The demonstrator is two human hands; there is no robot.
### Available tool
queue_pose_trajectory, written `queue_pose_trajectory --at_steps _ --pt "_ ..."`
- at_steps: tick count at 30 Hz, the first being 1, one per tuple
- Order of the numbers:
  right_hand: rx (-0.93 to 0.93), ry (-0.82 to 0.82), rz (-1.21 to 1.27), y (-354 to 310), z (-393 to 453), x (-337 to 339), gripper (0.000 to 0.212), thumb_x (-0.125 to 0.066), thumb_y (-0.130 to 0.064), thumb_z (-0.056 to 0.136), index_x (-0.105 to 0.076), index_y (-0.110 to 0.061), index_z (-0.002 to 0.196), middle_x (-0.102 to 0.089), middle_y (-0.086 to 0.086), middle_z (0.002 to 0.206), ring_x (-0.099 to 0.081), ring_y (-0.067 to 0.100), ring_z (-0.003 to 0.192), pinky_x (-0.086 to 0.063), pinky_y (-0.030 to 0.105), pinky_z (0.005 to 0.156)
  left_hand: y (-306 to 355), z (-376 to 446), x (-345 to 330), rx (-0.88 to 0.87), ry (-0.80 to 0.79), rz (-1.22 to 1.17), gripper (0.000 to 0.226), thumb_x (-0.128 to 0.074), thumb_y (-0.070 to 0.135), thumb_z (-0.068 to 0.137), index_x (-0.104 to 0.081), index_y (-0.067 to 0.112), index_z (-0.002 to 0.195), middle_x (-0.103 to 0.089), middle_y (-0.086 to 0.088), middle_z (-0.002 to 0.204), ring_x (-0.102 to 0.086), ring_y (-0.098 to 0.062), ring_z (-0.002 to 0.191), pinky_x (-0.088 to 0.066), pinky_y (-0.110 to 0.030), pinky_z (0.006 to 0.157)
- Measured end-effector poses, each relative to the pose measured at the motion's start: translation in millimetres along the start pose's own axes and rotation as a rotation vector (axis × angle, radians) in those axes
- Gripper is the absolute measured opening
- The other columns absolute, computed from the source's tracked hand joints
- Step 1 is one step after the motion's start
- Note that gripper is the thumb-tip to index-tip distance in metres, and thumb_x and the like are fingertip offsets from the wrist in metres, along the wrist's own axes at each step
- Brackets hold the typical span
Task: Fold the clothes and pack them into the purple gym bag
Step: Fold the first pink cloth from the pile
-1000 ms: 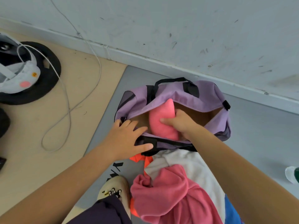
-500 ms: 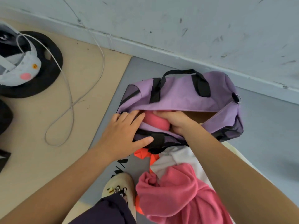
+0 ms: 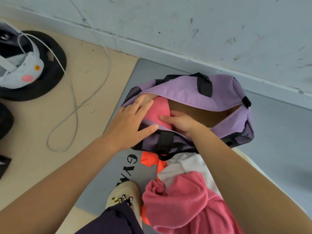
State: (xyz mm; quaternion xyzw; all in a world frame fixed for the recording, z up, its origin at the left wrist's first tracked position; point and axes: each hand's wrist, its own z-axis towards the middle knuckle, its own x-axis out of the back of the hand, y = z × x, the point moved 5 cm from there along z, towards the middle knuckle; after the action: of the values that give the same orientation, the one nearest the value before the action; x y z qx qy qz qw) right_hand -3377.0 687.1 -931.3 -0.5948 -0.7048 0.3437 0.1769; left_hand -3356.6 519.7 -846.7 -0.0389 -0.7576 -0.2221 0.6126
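My right hand (image 3: pixel 181 123) is inside the bag (image 3: pixel 194 92), in the middle of the frame. Its fingers press flat on the pink roll (image 3: pixel 158 110); I can't tell if they grip it. My left hand (image 3: pixel 130 124) lies spread open on the bag's left end, fingers on the roll and thumb on the near edge, holding the mouth wide.

I think the job now is to push the roll down snug into the left end. I should press it low and keep it rolled, so room stays on the right, where the inside looks bare.

The near strap (image 3: pixel 166 142) hangs down the front and could catch my wrist. Below the bag sits a pile waiting: an orange top (image 3: pixel 148 159), a white top (image 3: pixel 184 166) and a pink top (image 3: pixel 185 205), all loose. My shoe (image 3: pixel 125 195) is just left of them on the grey mat (image 3: pixel 108 174). A white cord (image 3: pixel 70 92) loops on the floor at the left, well apart.
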Motion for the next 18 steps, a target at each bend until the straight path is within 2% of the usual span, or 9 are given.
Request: queue_pose_trajectory --at_steps 2,6,8,12,13,16,18 --pt "-0.064 0.201 -0.122 7 7 10 0.045 -0.072 -0.021 0.087 -0.06 0.0 0.125 -0.065 0.017 0.124 -0.064 0.03 0.111 -0.048 0.044 0.102 -5 2 2 0.012 0.047 -0.034 0.072 -0.037 0.062 0.09 -0.042 0.018 0.146 -0.025 -0.01 0.156 -0.042 -0.029 0.132 -0.037 -0.043 0.104" --pt "-0.137 0.255 -0.151 14 8 16 0.045 -0.079 -0.034 0.079 -0.068 -0.005 0.111 -0.07 0.012 0.109 -0.068 0.027 0.099 -0.054 0.041 0.092 -6 9 3 0.05 0.143 0.081 0.057 -0.041 0.057 0.092 -0.058 0.018 0.13 -0.036 -0.015 0.147 -0.044 -0.033 0.118 -0.043 -0.046 0.093" --pt "-0.14 0.22 -0.189 13 2 16 0.044 -0.08 -0.039 0.077 -0.07 -0.008 0.106 -0.072 0.008 0.102 -0.069 0.024 0.093 -0.055 0.035 0.084 -8 16 6 0.107 0.153 0.136 0.057 -0.04 0.059 0.091 -0.057 0.019 0.13 -0.036 -0.013 0.15 -0.04 -0.035 0.125 -0.039 -0.047 0.092" --pt "-0.072 0.114 -0.062 11 -3 9 0.034 -0.078 -0.027 0.081 -0.068 -0.005 0.105 -0.075 0.01 0.097 -0.073 0.019 0.08 -0.058 0.028 0.069 -15 23 5 0.078 0.028 0.142 0.084 -0.015 0.071 0.085 -0.034 0.02 0.149 -0.023 0.003 0.161 -0.022 -0.023 0.144 -0.022 -0.046 0.108" --pt "-0.044 0.128 -0.011 8 -4 8 0.035 -0.076 -0.025 0.083 -0.066 -0.003 0.109 -0.074 0.013 0.1 -0.073 0.02 0.083 -0.059 0.029 0.071 -15 23 9 0.062 0.045 0.108 0.086 -0.016 0.071 0.085 -0.031 0.018 0.151 -0.019 0.004 0.162 -0.019 -0.022 0.146 -0.021 -0.046 0.11" --pt "0.019 0.324 -0.027 -5 1 11 0.049 -0.074 -0.028 0.086 -0.059 -0.001 0.125 -0.067 0.016 0.118 -0.067 0.03 0.103 -0.055 0.044 0.092 -10 21 31 0.009 0.189 0.008 0.081 -0.029 0.066 0.089 -0.032 0.013 0.15 -0.016 0.004 0.163 -0.02 -0.022 0.145 -0.025 -0.047 0.109" --pt "0.078 0.354 -0.045 -19 5 7 0.049 -0.074 -0.028 0.086 -0.06 -0.004 0.126 -0.067 0.013 0.12 -0.066 0.031 0.105 -0.053 0.045 0.094 -2 22 43 -0.045 0.232 -0.013 0.08 -0.033 0.066 0.09 -0.031 0.013 0.15 -0.015 0.005 0.163 -0.02 -0.022 0.145 -0.026 -0.047 0.11"
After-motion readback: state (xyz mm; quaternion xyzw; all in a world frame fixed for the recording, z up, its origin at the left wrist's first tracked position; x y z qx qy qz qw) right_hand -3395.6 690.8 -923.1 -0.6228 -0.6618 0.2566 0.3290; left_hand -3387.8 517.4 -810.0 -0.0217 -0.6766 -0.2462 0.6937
